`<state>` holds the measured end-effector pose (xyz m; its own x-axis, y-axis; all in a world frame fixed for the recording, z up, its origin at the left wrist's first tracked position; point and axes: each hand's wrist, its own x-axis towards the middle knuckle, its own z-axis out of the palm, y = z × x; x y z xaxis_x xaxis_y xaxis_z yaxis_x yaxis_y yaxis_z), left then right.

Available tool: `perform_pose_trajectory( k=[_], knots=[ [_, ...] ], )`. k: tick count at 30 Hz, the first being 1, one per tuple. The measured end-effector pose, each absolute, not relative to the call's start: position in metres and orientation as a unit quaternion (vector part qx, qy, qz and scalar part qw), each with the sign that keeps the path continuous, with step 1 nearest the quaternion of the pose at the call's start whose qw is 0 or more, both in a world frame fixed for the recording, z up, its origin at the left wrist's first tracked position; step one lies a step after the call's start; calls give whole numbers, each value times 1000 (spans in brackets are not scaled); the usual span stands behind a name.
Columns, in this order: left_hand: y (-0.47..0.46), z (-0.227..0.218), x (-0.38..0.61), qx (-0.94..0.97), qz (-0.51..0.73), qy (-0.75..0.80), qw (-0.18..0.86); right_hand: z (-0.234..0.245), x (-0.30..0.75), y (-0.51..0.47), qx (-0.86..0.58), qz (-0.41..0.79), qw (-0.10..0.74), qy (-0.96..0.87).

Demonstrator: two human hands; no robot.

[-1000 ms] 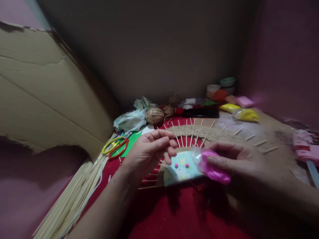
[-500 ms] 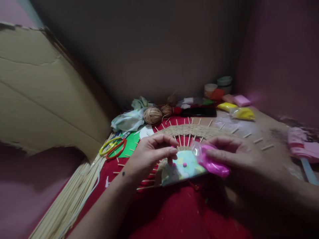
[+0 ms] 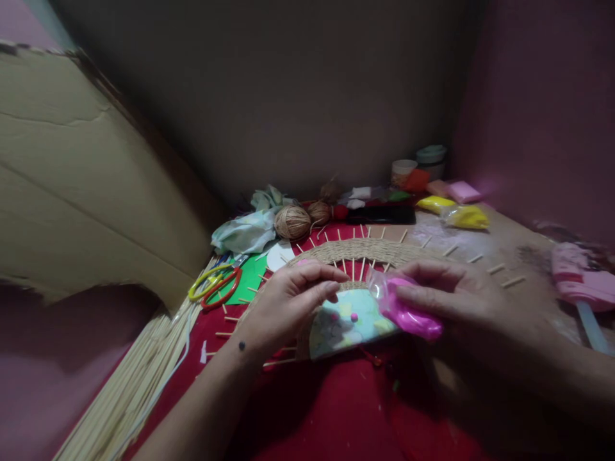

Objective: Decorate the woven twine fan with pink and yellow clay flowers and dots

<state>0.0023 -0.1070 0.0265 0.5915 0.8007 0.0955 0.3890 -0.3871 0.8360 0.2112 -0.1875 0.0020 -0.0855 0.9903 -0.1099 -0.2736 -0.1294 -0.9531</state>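
My right hand [image 3: 446, 298] grips a clear plastic packet of bright pink modelling clay [image 3: 416, 317] between thumb and fingers. To its left, my left hand [image 3: 293, 301] hovers over the woven piece, thumb and forefinger a little apart with nothing visible between them. Below both hands lies a half-round panel [image 3: 360, 326] covered in pale blue and yellow patterned material, with small pink balls [image 3: 354, 317] on it. Around the panel runs an arched twine weave [image 3: 365, 250] on thin sticks. A pink spot [image 3: 303, 262] shows just behind my left knuckles; I cannot tell what it rests on.
Scissors [image 3: 216, 287] with yellow and red handles lie on green sheet material [image 3: 247, 282]. Behind are twine balls [image 3: 293, 222], a black phone-like slab [image 3: 382, 215] and yellow clay packets [image 3: 464, 216]. Long sticks [image 3: 129, 384] line the left; a pink glue gun [image 3: 583, 278] lies right.
My left hand has shifted slightly left, and its thumb and forefinger have parted from the pink bit seen near them. The right hand still holds the packet in nearly the same place.
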Motion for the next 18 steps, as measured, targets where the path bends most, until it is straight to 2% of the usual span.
perform_pose_trajectory(
  k=[11, 18],
  knots=[
    [-107, 11, 10, 909, 192, 336, 156, 5, 210, -188, -427, 608, 527, -413],
    [-103, -1, 9, 934, 168, 290, 126, 3, 211, -186, -451, 593, 527, -408]
  ],
)
